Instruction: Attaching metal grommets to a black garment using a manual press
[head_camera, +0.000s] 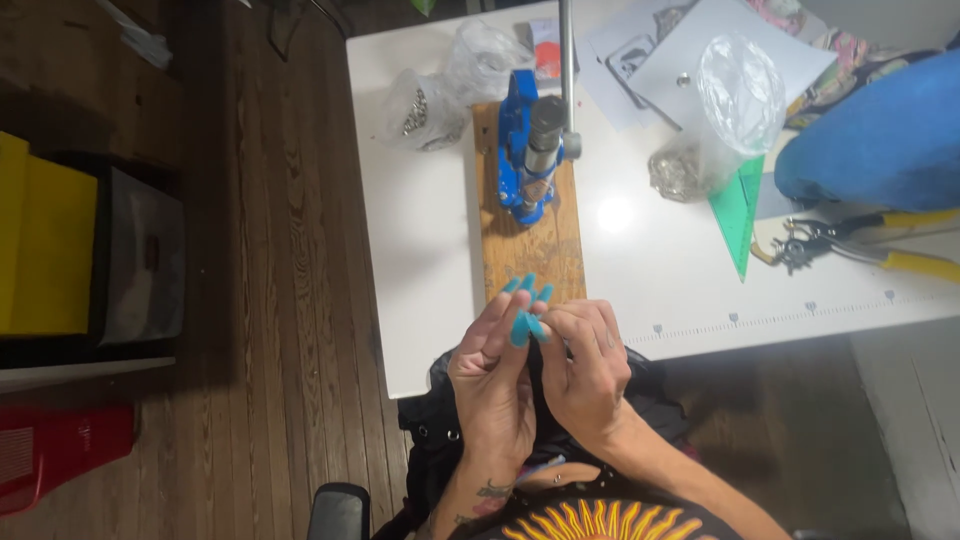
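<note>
My left hand (492, 375) and my right hand (587, 365) are together at the near edge of the white table (420, 250), over black fabric (445, 440) in my lap. The fingers have teal nails. Both hands pinch something small between the fingertips; what it is cannot be made out. Just beyond the hands a blue hand press (527, 145) stands on a wooden board (533, 245).
Clear plastic bags of small metal parts (425, 108) (715, 130) lie on the table, with papers, a green set square (740, 210) and yellow-handled punch pliers (860, 245). A blue cloth (880, 140) is at the right. Yellow and red bins (45, 250) stand on the wooden floor at the left.
</note>
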